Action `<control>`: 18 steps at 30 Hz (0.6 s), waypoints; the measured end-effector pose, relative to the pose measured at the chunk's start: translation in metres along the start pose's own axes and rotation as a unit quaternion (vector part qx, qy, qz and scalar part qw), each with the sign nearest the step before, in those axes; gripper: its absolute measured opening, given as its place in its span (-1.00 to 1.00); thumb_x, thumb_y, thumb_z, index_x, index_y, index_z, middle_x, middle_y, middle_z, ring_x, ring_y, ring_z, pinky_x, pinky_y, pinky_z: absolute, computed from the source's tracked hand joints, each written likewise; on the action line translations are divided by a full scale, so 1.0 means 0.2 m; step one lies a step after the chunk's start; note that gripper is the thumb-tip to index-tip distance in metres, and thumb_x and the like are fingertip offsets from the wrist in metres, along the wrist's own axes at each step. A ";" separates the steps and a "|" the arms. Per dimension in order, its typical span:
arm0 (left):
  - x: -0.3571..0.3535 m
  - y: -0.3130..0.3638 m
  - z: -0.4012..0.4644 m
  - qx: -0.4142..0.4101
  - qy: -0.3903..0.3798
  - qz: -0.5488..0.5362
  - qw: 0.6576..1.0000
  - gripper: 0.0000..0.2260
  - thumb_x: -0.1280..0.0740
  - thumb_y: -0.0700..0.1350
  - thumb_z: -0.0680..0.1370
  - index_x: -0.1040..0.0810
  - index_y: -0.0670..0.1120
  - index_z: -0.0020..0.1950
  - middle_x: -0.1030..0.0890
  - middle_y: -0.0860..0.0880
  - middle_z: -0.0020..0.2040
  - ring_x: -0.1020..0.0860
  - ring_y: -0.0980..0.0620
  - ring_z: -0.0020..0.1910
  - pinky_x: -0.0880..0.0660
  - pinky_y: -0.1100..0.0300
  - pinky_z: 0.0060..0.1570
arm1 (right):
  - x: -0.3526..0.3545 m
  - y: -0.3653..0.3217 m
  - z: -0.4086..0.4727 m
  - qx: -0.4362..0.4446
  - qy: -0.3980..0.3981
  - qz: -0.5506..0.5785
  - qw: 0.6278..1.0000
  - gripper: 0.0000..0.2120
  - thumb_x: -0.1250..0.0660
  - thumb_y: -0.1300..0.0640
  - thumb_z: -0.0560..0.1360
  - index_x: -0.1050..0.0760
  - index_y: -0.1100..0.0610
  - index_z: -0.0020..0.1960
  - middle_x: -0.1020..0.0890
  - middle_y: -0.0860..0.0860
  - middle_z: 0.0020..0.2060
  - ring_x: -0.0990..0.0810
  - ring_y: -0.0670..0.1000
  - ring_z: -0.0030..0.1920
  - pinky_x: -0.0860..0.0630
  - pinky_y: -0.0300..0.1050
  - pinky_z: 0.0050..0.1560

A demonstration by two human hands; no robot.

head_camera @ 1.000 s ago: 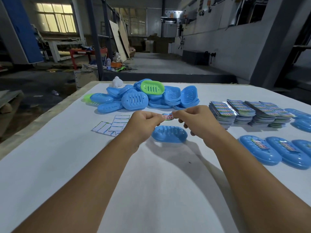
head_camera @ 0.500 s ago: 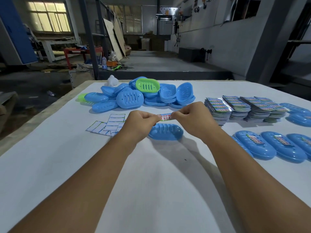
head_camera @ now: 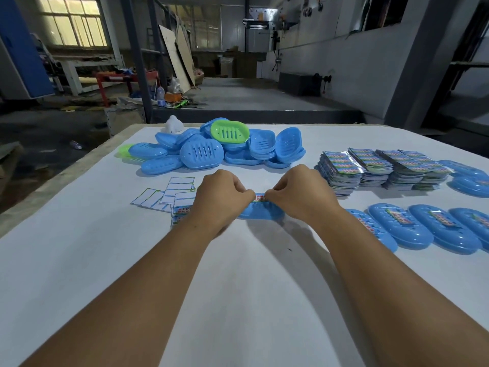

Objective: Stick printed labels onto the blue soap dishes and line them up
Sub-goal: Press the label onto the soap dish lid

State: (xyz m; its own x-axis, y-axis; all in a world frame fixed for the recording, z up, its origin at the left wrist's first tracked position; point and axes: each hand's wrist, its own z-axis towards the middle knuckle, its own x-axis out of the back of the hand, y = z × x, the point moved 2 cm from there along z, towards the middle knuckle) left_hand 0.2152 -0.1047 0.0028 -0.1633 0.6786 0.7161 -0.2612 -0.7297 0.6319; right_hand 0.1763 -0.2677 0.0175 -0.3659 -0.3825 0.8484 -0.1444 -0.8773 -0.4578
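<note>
A blue soap dish [head_camera: 260, 212] lies upside down on the white table [head_camera: 238, 287], straight ahead of me. My left hand [head_camera: 221, 197] and my right hand [head_camera: 300, 194] each pinch one end of a small printed label [head_camera: 259, 197], holding it stretched right at the dish's top. Both hands hide most of the dish. To the right, a row of blue dishes [head_camera: 420, 229] with labels stuck on them runs toward the table's right edge.
A heap of blue dishes [head_camera: 225, 152] with a green one [head_camera: 229, 131] on top lies at the back. Stacks of printed label sheets [head_camera: 370, 165] sit at the back right. Used backing sheets [head_camera: 169, 193] lie left of my left hand.
Both hands have come down with the label, from above the dish to its top surface. The label stays pinched between them.
</note>
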 end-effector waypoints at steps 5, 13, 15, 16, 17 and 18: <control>0.00 0.02 0.00 -0.014 0.005 0.034 0.999 -0.89 -0.46 0.00 0.36 -0.61 0.01 -0.33 -0.63 0.09 -0.34 -0.59 0.12 -0.25 -0.37 0.26 -0.37 | -0.01 -0.01 0.00 -0.003 -0.001 -0.012 1.000 -0.81 -0.48 -0.12 0.34 -0.72 -0.01 -0.23 -0.64 -0.05 -0.36 -0.60 0.02 -0.27 -0.38 -0.17 -0.37; -0.01 0.00 -0.01 0.008 0.015 -0.003 1.000 -0.67 -0.51 0.09 0.40 -0.47 0.06 0.05 -0.57 0.04 -0.11 -0.56 0.02 -0.11 -0.50 0.07 -0.14 | -0.01 -0.03 -0.02 0.091 -0.025 0.033 0.995 -0.73 -0.40 0.02 0.48 -0.60 -0.09 0.18 -0.65 -0.14 0.08 -0.58 -0.04 0.09 -0.49 -0.11 0.02; -0.01 -0.01 -0.01 0.013 0.017 -0.051 0.998 -0.80 -0.42 0.02 0.50 -0.49 0.05 0.07 -0.61 -0.01 -0.09 -0.58 0.01 -0.12 -0.52 0.07 -0.16 | -0.03 -0.06 -0.04 0.149 -0.068 0.066 0.984 -0.66 -0.34 0.10 0.51 -0.59 -0.08 0.27 -0.64 -0.13 0.18 -0.56 -0.07 0.17 -0.41 -0.18 0.02; 0.00 -0.02 0.00 0.012 0.023 -0.061 0.998 -0.87 -0.35 -0.01 0.54 -0.51 0.04 0.07 -0.63 -0.03 -0.08 -0.58 0.00 -0.13 -0.49 0.09 -0.21 | -0.04 -0.08 -0.06 0.167 -0.093 0.069 0.979 -0.61 -0.34 0.08 0.50 -0.56 -0.11 0.32 -0.63 -0.13 0.20 -0.56 -0.08 0.18 -0.41 -0.18 0.02; 0.02 -0.02 0.00 0.009 0.032 -0.064 0.997 -0.90 -0.30 -0.05 0.57 -0.52 0.02 0.07 -0.63 -0.04 -0.08 -0.58 -0.01 -0.13 -0.47 0.09 -0.24 | -0.04 -0.09 -0.07 0.177 -0.113 0.058 0.976 -0.58 -0.36 0.04 0.49 -0.53 -0.14 0.35 -0.62 -0.12 0.22 -0.56 -0.06 0.19 -0.43 -0.16 0.05; 0.03 -0.03 0.00 0.007 0.043 -0.066 0.997 -0.88 -0.25 -0.07 0.58 -0.53 0.01 0.07 -0.64 -0.04 -0.09 -0.58 -0.03 -0.12 -0.48 0.07 -0.22 | -0.04 -0.10 -0.07 0.180 -0.127 0.037 0.975 -0.55 -0.38 -0.01 0.48 -0.50 -0.16 0.36 -0.60 -0.11 0.23 -0.55 -0.04 0.20 -0.46 -0.13 0.08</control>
State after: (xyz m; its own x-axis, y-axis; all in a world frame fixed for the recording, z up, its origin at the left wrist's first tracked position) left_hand 0.2164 -0.0965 0.0039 -0.2091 0.7729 0.5991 -0.2724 -0.6345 0.7234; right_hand 0.1693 -0.2424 0.0153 -0.1163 -0.4676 0.8763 0.2218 -0.8722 -0.4360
